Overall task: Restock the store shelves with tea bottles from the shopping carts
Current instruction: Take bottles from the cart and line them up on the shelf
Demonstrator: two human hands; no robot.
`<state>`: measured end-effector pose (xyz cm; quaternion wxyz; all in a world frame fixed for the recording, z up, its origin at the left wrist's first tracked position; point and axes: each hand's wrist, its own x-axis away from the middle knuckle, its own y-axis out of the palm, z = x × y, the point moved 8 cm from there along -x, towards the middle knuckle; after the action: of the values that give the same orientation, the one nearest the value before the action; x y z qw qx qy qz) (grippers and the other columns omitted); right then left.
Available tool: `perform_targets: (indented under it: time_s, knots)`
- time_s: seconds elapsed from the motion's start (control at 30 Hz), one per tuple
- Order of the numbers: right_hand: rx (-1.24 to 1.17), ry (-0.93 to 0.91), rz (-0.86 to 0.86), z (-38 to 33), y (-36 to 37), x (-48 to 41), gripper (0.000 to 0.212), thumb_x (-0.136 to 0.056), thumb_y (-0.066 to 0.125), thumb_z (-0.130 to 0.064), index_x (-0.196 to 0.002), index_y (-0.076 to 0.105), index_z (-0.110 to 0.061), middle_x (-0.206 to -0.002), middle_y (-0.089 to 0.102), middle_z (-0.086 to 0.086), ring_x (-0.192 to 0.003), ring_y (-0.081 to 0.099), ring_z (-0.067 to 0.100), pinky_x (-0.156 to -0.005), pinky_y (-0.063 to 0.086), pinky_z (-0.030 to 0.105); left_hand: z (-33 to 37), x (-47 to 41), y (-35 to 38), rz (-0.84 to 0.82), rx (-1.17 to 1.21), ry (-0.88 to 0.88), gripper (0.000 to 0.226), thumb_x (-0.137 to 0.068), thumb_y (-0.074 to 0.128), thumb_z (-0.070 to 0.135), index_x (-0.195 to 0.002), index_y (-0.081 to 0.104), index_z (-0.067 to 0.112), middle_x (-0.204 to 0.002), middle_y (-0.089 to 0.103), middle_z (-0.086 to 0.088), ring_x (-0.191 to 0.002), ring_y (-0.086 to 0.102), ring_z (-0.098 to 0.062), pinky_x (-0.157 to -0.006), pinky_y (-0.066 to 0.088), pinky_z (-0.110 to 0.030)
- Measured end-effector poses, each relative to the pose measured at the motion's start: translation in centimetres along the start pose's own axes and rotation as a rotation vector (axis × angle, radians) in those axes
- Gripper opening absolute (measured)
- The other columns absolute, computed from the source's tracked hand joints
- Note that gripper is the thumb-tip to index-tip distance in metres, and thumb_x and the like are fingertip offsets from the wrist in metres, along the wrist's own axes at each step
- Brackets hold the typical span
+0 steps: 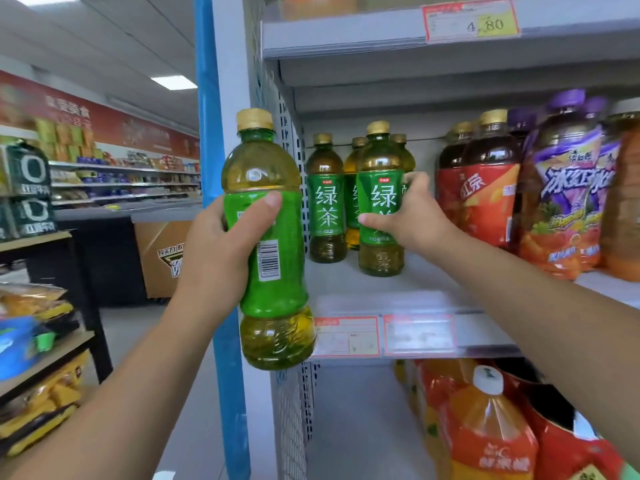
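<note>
1. Closest to us is the left hand (221,251). It is wrapped round a green tea bottle (273,271), with the thumb pressed on the front of the green label.
2. That bottle is up in the air, in front of the blue post (211,133) at the left end of the shelf (398,292). It stands almost straight, with its gold cap on top and its bar code facing us.
3. The right hand (412,216) reaches in over the shelf. Its fingers and thumb curl round a second green tea bottle (379,202) from the right side.
4. This second bottle stands upright on the shelf, with its bottom on the shelf board.
5. More green tea bottles (325,202) stand just beside it and behind it, near the back wall.
6. To the right stand dark tea bottles with red labels (485,195). Next to them are big bottles with purple caps (568,188).
7. Red and white price labels (346,336) are stuck on the front edge of the shelf.
8. A price tag (471,20) on the shelf above reads 4.80.
9. Orange drink bottles (488,427) sit on the shelf below.
10. Far to the left, snack bags (34,306) lie on a low rack.
</note>
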<state>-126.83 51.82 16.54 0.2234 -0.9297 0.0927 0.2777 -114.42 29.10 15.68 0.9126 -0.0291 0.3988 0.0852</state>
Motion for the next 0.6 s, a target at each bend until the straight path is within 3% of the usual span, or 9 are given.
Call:
perform_targets:
  time_s: [0.13,0.27,0.47,0.6]
  knots:
    - [-0.034,0.098,-0.178,1.8,0.3,-1.1,0.082,-0.072,0.084,-0.023,-0.129,0.025,-0.022,-0.112,0.059,0.001,-0.101,0.060,0.019,-0.091,0.052,0.040,-0.6,-0.2,-0.2,0.007,0.022,-0.011,0.030,-0.064,0.066,0.054,-0.075,0.070,0.026,-0.068,0.071,0.001,-0.061,0.070,-0.020,-0.057,0.055,-0.033]
    - [-0.090,0.158,-0.261,3.2,1.1,-2.7,0.067,-0.073,0.082,-0.016,-0.125,0.040,-0.021,-0.116,0.066,0.007,-0.102,0.065,0.026,-0.086,0.056,0.049,-1.2,-0.4,-0.4,0.011,0.022,-0.024,0.041,-0.063,0.067,0.057,-0.084,0.071,0.022,-0.079,0.072,-0.012,-0.074,0.070,-0.038,-0.072,0.057,-0.057]
    - [0.090,0.158,-0.276,2.8,2.9,-4.3,0.050,-0.081,0.076,-0.028,-0.116,0.041,-0.021,-0.102,0.058,0.002,-0.095,0.061,0.026,-0.075,0.055,0.038,-1.1,-0.4,-0.1,-0.023,0.035,-0.025,0.039,-0.063,0.071,0.056,-0.083,0.073,0.022,-0.077,0.072,-0.010,-0.068,0.070,-0.032,-0.063,0.056,-0.042]
    - [0.067,0.162,-0.270,3.8,3.5,-4.6,0.038,-0.085,0.071,-0.032,-0.111,0.046,-0.019,-0.107,0.060,0.004,-0.091,0.061,0.025,-0.069,0.054,0.034,-1.1,-0.4,-0.1,-0.032,0.028,-0.039,0.033,-0.064,0.065,0.053,-0.080,0.073,0.025,-0.077,0.071,-0.010,-0.070,0.068,-0.033,-0.069,0.057,-0.049]
